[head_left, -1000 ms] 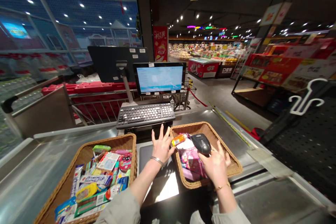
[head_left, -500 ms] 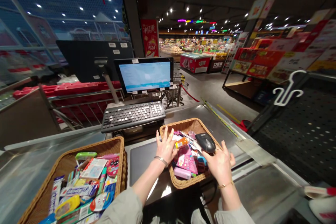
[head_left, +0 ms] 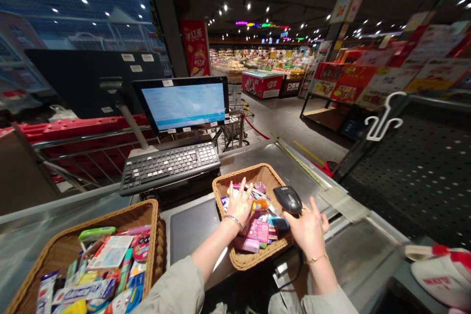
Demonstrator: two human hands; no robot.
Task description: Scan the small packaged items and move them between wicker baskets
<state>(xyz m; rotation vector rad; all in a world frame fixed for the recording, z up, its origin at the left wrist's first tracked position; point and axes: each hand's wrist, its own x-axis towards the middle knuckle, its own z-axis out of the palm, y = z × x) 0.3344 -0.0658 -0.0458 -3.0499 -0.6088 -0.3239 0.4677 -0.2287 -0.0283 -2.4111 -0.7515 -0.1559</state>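
Observation:
My right hand [head_left: 309,228] grips a black handheld barcode scanner [head_left: 288,198] over the right wicker basket [head_left: 257,172]. My left hand [head_left: 241,204] reaches into that basket with fingers spread, resting on the packets there. A small orange bottle [head_left: 260,204] lies by its fingertips among pink packets [head_left: 257,230]. The hand holds nothing that I can see.
A second wicker basket [head_left: 143,211] full of snack packets sits at the lower left. Behind are a keyboard [head_left: 169,166], a lit screen [head_left: 184,104] and a flat scanner plate [head_left: 191,228] between the baskets. A white bag [head_left: 437,270] lies at the lower right, shop aisles beyond.
My left hand has moved right, from the basket's left rim down into the basket with the orange bottle. The view has swung to the right; the right hand keeps the scanner.

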